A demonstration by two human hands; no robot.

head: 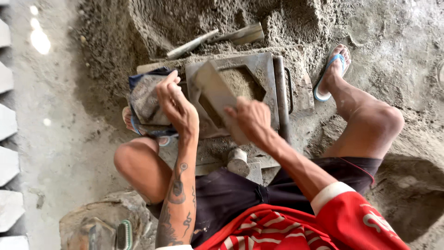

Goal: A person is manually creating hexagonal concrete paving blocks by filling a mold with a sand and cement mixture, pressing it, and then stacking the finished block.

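At frame centre, the right hand (252, 119) gripped a flat board (218, 95) over the metal mould (266, 69); the left hand (175, 104), fingers curled, touched its left edge.

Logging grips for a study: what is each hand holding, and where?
Right hand grips a flat board at its near end. Left hand rests on a cloth.

Two hands work here: the left hand (178, 109) and the right hand (252, 119). There is one metal mould (263, 74), one wooden board (217, 92) and two sandals, the nearer being the blue sandal (323, 90).
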